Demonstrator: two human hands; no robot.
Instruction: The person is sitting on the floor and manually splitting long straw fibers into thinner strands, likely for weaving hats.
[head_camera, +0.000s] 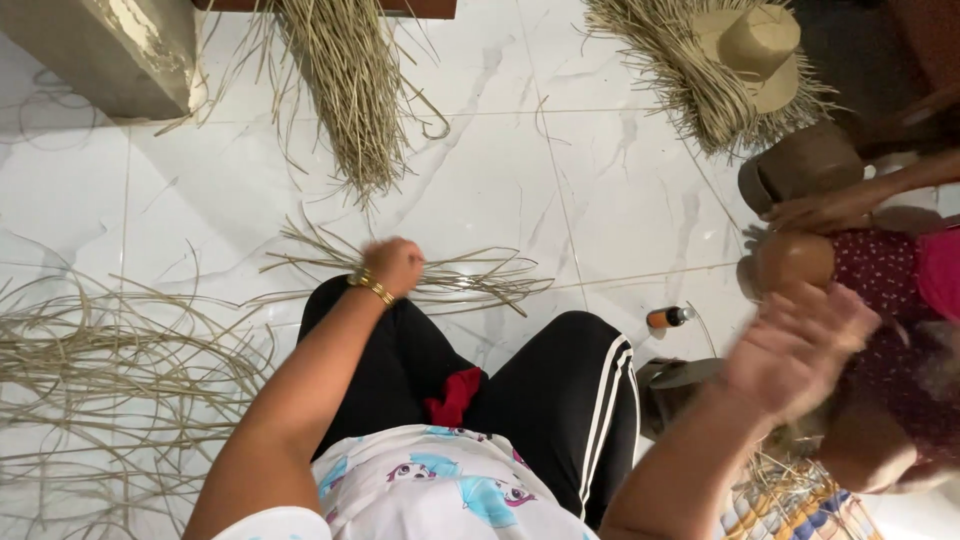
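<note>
The left hand (393, 264) is closed on the small bundle of straw strands (450, 280) on the white tile floor (620, 200) just past the person's knee. The right hand (795, 345) is raised, open and empty, blurred. Gathering the strands evenly near one end would keep them aligned.

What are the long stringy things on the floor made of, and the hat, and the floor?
The strands by the left hand look like dried straw or palm fibre: thin, pale tan, matte, bendy. The hat seems woven from similar fibre, beige with loose fringed ends. The floor looks like polished marble-style tile: glossy white, grey veins, grout lines.
</note>
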